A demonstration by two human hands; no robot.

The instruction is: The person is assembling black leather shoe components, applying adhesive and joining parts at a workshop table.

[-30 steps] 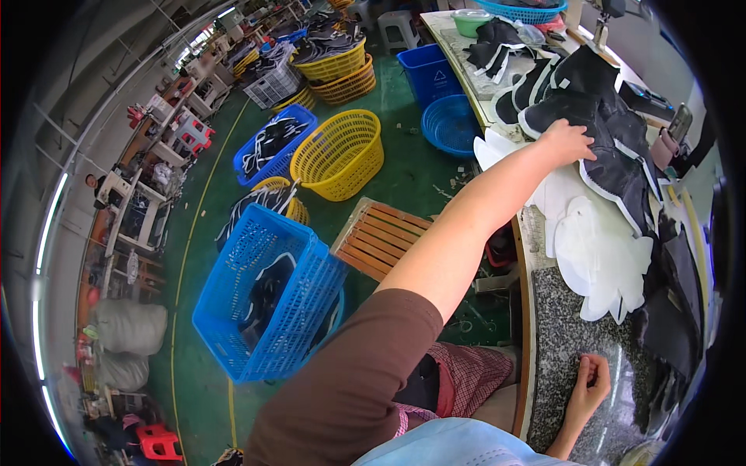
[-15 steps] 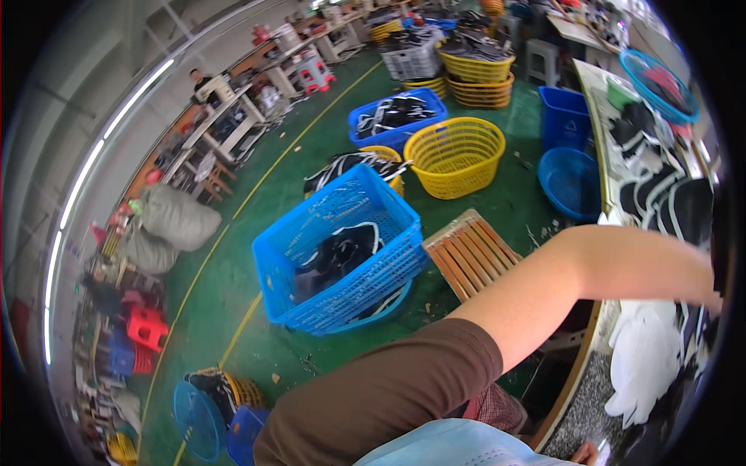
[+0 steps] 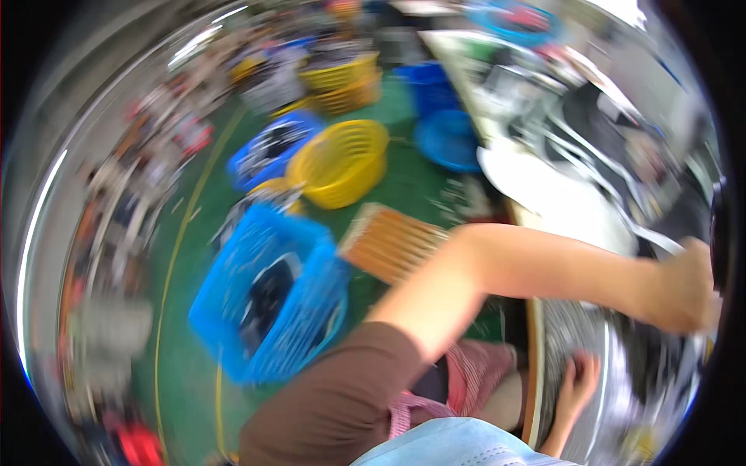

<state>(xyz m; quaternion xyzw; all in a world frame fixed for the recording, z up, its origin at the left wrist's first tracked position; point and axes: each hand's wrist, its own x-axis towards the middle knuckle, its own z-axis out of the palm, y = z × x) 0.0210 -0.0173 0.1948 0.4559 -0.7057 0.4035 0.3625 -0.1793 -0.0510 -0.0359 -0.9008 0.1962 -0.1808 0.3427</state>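
Observation:
My left arm, in a brown sleeve, reaches across to the right edge. There my left hand [image 3: 684, 289] is smeared by motion beside a dark upright part, its fingers mostly hidden. Beyond it lie black pieces with white edging [image 3: 594, 128] and a large white sheet-like piece [image 3: 544, 182], both blurred. My right hand [image 3: 579, 380] is low on the speckled worktable [image 3: 556, 326]. Its thumb and fingers look slightly apart, with nothing visible between them. A thin pale strip [image 3: 604, 373] runs alongside it.
A wooden slatted stool [image 3: 392, 242] stands left of the table. On the green floor are a blue crate [image 3: 225, 287] holding black pieces, a yellow basket [image 3: 342, 163], a blue basin [image 3: 447, 140] and a blue bin [image 3: 427, 89]. Stacked yellow baskets [image 3: 338, 78] stand farther back.
The view has swung to the right, and the floor things now sit farther left. More of the tabletop and of my right hand shows. My left hand appears more fully at the right edge.

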